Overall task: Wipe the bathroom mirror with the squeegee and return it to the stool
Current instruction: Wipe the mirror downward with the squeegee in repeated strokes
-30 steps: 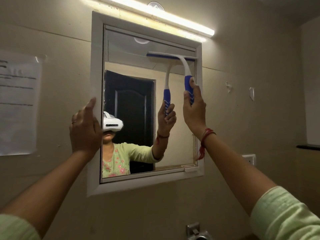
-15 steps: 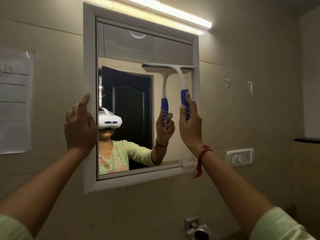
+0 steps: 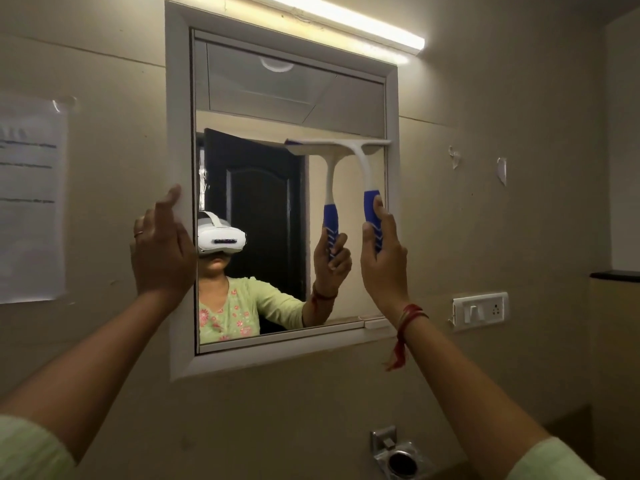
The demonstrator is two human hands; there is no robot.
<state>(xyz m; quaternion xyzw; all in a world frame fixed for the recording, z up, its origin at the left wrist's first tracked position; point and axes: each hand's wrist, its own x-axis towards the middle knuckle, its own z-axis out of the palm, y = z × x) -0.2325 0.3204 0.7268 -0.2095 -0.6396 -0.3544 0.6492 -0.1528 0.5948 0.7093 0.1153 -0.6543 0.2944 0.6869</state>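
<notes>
Squeegee (image 3: 360, 157) in right hand (image 3: 382, 268), blade against right edge of mirror (image 3: 277, 98)

Dim, warm tube-light (image 3: 372, 27) glare overhead

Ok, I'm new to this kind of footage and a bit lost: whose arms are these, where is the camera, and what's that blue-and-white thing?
No machine here: these are a person's two bare hands, filmed by one camera worn on the head, looking forward. The headset shows reflected in the mirror. The right hand grips the blue handle of a squeegee, whose white blade bar lies across the glass on the mirror's right side. The second squeegee and hand beside it are only reflections. The left hand lies open against the mirror's white frame. Around it are a tube light above, a paper sheet on the wall to the left, and a switch plate to the right. The stool is not in view.
</notes>
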